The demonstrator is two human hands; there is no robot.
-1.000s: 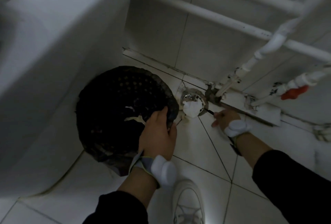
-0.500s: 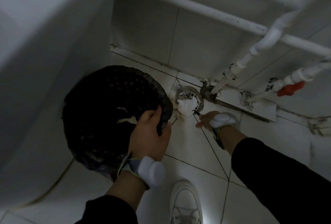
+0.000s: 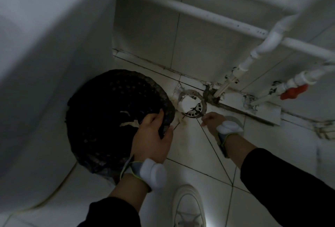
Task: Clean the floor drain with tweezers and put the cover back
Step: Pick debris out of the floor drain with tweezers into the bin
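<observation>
The round floor drain (image 3: 196,113) sits in the tile floor by the wall, with a white wad of tissue (image 3: 188,105) lying in it. My right hand (image 3: 211,120) is just right of the drain and pinches thin dark tweezers (image 3: 194,109) whose tips touch the wad's edge. My left hand (image 3: 151,137) grips the rim of a black perforated bin (image 3: 112,107) standing left of the drain. A round pale disc (image 3: 237,120), maybe the cover, shows partly behind my right wrist.
A large white fixture (image 3: 45,54) fills the left side. White pipes (image 3: 253,58) run along the tiled wall, with a red valve (image 3: 293,91) at the right. My white shoe (image 3: 188,206) stands on the floor tiles below my hands.
My right hand has shifted left, closer to the drain, and the tweezer tips now meet the tissue. My left hand keeps its hold on the bin rim.
</observation>
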